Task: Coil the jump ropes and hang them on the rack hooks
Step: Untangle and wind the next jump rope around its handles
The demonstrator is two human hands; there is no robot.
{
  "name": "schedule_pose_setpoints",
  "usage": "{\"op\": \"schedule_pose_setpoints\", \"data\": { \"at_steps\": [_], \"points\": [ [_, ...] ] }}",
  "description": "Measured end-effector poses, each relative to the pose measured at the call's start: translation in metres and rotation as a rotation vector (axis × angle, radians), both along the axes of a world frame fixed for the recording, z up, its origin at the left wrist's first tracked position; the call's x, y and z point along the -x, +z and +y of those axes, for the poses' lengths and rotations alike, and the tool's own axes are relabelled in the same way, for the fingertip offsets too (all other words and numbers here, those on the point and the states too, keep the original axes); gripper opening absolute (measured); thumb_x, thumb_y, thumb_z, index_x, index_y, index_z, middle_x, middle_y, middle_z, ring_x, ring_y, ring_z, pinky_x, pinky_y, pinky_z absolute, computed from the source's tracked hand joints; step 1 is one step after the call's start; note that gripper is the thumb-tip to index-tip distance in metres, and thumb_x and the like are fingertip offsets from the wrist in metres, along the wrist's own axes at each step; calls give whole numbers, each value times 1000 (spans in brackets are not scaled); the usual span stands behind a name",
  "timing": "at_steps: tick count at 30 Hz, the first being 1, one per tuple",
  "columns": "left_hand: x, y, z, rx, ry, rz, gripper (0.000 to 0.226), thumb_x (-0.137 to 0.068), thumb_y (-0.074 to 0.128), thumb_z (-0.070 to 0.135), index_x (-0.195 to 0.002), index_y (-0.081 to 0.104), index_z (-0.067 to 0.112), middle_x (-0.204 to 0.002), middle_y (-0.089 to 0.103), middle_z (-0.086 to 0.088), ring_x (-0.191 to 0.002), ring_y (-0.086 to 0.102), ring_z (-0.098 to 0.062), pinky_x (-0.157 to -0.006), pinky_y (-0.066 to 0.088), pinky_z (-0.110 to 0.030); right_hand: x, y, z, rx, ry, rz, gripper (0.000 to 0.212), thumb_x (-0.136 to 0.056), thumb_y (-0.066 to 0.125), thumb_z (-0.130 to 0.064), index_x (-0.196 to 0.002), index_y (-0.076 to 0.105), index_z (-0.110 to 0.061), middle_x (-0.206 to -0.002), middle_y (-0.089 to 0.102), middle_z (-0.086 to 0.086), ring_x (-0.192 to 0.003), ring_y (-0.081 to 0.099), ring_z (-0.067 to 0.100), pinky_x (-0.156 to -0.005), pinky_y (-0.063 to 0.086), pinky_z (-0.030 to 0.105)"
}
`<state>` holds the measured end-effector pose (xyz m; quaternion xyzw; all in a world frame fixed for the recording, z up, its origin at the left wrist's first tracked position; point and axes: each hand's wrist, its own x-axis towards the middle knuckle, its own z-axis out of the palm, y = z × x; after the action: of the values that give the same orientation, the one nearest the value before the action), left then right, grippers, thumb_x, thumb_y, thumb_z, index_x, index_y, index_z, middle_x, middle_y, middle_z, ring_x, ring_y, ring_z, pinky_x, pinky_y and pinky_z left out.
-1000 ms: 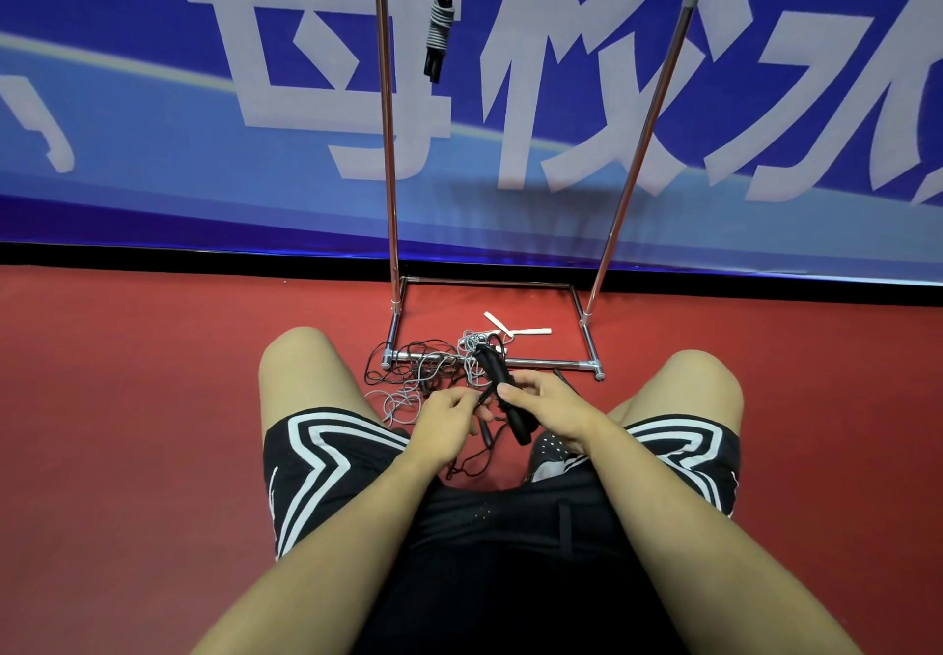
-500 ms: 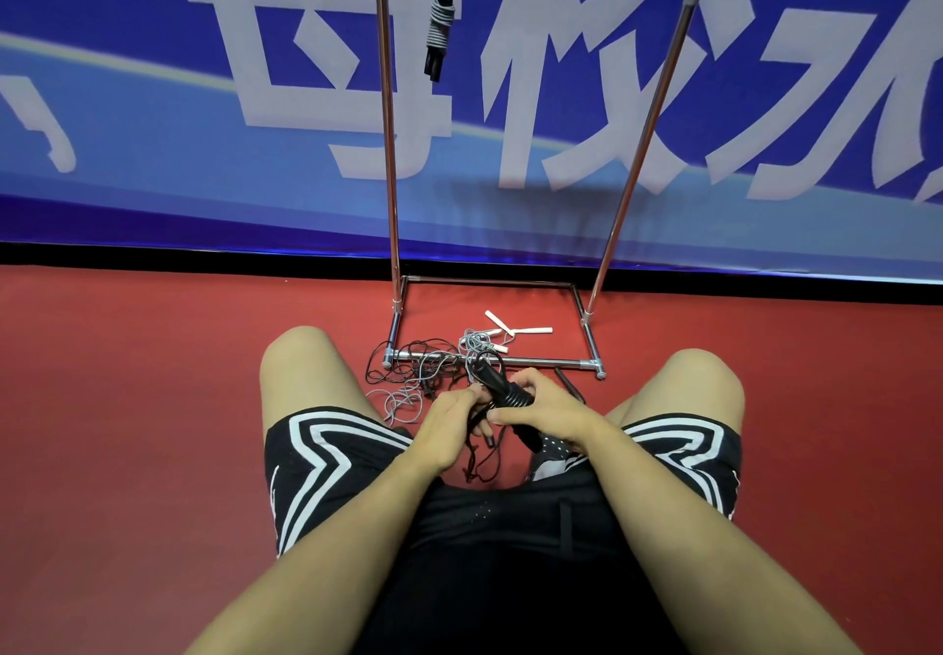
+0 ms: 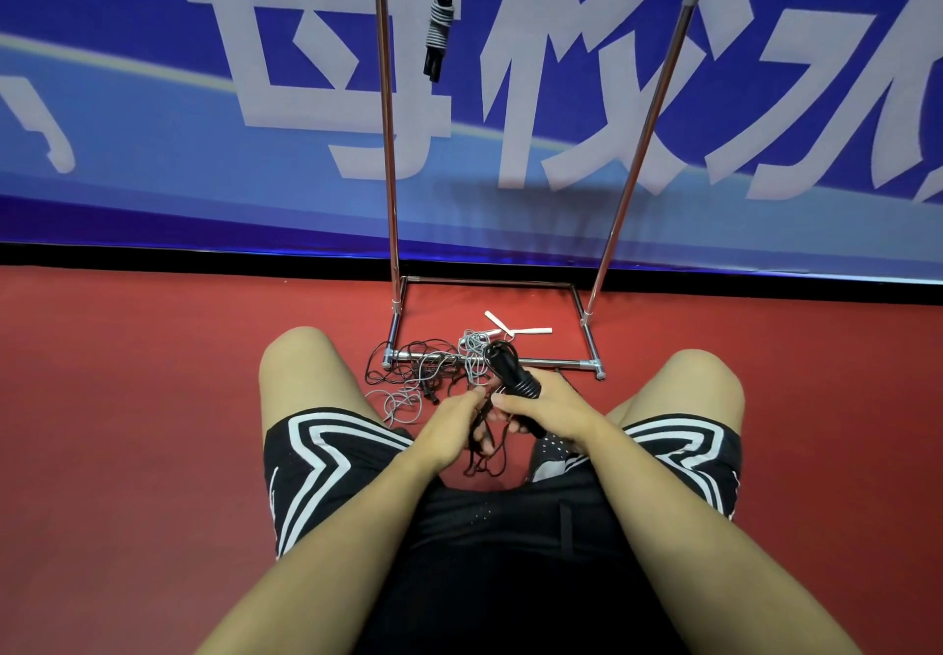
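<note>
Both forearms are bare, with no sleeve, watch or band showing anywhere up to the left hand [image 3: 451,430] or the right hand [image 3: 548,412]. The person wears black shorts [image 3: 510,542] of a fine, perforated-looking fabric, with tiny pale dots catching the light just behind the hands. Each leg of the shorts carries bold white stripes [image 3: 326,450] that bend in angular, chevron-like bands, one set to the outer side of each hand. The knees [image 3: 301,363] are bare beyond the hems. Just beneath the right hand sits a dark shoe [image 3: 553,455] with white dots and stripes.
</note>
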<state>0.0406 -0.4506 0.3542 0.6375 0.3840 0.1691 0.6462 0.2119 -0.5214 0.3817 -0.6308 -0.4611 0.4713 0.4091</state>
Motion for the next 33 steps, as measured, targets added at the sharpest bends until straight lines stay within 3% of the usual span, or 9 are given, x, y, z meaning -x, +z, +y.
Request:
{"op": "schedule_pose_setpoints", "data": {
  "at_steps": [4,7,10,13,17,22,25,28,33],
  "points": [
    [1,-1,-1,-65,69,-42,33,-106,49,20,-81,70,15,-55,39,2,-51,34,-15,-50,28,-27,-2,-3,2,-7,-66,85,34,-88,80,-31,-115,68,-14,-85,71,7,-67,58,19,-65,47,31],
    [1,-1,2,-163,153,-48,16,-103,60,23,-99,74,15,-56,53,5,-49,41,-8,-49,34,-18,-2,-3,4,49,-112,178,48,-85,81,-44,-111,65,-8,-83,63,6,-66,53,17,-61,41,30],
    [1,-5,4,-160,182,-42,17,-102,62,22,-96,75,14,-61,66,5,-50,46,-7,-51,38,-17,1,-4,6,80,-140,299,65,-87,72,-61,-118,64,-4,-85,63,7,-66,55,16,-61,45,29],
    [1,-6,5,-85,203,-100,16,-101,63,15,-91,75,11,-73,74,0,-65,58,-12,-65,49,-21,-1,-1,8,109,-163,383,59,-104,46,-53,-125,63,0,-85,66,8,-66,56,17,-63,46,29],
    [1,-3,3,-142,208,-56,19,-101,62,19,-92,77,13,-78,76,-4,-64,46,-13,-65,44,-25,0,-4,8,131,-198,404,46,-110,36,-35,-126,59,1,-91,67,10,-70,56,18,-70,46,31],
    [3,1,2,-175,207,-26,37,-105,54,33,-86,79,14,-82,77,-3,-60,48,-8,-63,43,-19,-1,-6,5,146,-79,190,46,-103,56,-42,-135,61,-10,-126,65,5,-104,67,9,-93,52,29],
    [4,1,2,-179,194,-1,47,-104,52,45,-85,79,12,-82,78,1,-60,53,-4,-66,45,-18,-1,-7,3,123,-14,-32,34,-100,60,-47,-123,70,-23,-119,73,-3,-109,69,12,-100,53,35],
    [4,-1,2,-194,188,1,46,-103,53,48,-86,79,13,-83,78,3,-65,57,-6,-75,48,-27,-1,-5,4,89,-43,-118,28,-96,69,-44,-114,72,-23,-113,75,-1,-111,68,16,-105,49,35],
    [4,-1,1,-250,119,19,46,-105,50,46,-85,76,14,-77,73,3,-69,57,-7,-73,47,-25,-3,-6,6,61,-91,-145,49,-73,85,-58,-105,72,-23,-105,76,-4,-105,70,14,-101,52,39]
  ]
}}
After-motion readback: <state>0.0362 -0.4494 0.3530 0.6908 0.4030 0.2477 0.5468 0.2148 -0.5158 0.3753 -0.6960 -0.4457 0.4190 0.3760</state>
